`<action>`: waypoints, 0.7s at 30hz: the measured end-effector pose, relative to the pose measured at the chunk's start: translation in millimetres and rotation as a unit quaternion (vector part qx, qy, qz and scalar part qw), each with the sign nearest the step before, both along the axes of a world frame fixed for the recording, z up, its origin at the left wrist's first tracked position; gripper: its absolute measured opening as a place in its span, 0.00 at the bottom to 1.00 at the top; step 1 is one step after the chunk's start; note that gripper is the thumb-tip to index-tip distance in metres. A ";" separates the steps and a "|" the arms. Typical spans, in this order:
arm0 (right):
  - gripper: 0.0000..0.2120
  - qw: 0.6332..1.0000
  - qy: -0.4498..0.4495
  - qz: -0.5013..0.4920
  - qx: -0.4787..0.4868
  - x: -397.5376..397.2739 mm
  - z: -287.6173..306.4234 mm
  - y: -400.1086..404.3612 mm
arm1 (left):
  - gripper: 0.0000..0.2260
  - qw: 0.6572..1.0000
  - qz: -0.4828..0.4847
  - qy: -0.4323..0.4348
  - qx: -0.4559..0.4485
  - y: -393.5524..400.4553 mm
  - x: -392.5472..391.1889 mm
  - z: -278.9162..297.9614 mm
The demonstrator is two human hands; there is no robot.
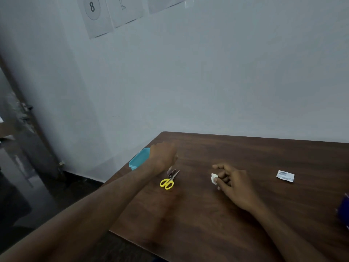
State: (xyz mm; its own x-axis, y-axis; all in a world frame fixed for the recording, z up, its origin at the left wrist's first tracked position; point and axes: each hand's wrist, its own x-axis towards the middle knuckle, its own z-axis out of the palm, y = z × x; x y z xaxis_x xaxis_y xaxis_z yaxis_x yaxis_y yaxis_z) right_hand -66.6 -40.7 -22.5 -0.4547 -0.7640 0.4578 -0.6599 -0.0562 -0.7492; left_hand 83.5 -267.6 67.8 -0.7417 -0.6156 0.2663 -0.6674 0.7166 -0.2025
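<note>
Head view: the right hand [233, 183] lies low over the middle of the brown surface [245, 233], its fingers curled. It pinches a small white piece [214, 178] at its left side, between the thumb and the bent fingers. The index finger sticks out to the left above the piece. The piece is held just above the surface, or on it; which one cannot be told.

The left hand [164, 155] is stretched out to the far left corner of the surface, its back turned to the camera. It is blurred, so I cannot tell whether its fingers are released or clenched, nor whether they hold anything. It covers the right end of a teal box [138, 160] that sits at the left edge of the surface; contact between the two cannot be made out.

Just near of the left wrist lie scissors [168, 181] with yellow handles, blades pointing far and to the right. A small dark folded item [171, 172] touches the blade tips. The scissors lie between the two hands, closer to the left forearm.

Well apart to the right of the right hand lies a torn white wrapper [285, 176] with dark print. A blue object [344, 208] is cut off by the right edge. Behind the surface rises a pale wall [207, 72], with paper sheets [98, 14] stuck high on it, one marked with an 8.
</note>
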 end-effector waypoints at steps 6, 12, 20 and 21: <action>0.11 0.995 -0.060 -0.075 -0.027 -21.4 -1.9 2.7 | 0.10 0.894 -0.156 0.300 0.293 45.3 -36.1 -5.6; 0.11 0.977 -0.138 -0.153 -0.055 -58.2 -7.3 9.3 | 0.05 0.700 -0.193 0.472 0.500 79.2 -83.7 -73.0; 0.03 0.948 -0.213 -0.215 -0.104 -82.9 -16.9 -4.5 | 0.06 0.669 -0.204 0.477 0.533 66.5 -123.5 -88.9; 0.02 0.947 -0.215 -0.215 -0.101 -83.5 -18.8 -7.6 | 0.09 0.666 -0.202 0.476 0.538 64.9 -123.8 -89.8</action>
State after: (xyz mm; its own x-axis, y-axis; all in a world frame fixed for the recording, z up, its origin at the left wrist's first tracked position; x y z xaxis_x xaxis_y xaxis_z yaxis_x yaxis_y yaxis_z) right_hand -150.2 -48.3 -41.4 -0.8813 -0.3825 0.2776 -0.2915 -0.0225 -0.9563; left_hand -40.3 -202.7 -22.0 -0.7149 -0.6312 0.3008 0.1652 0.2656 0.9498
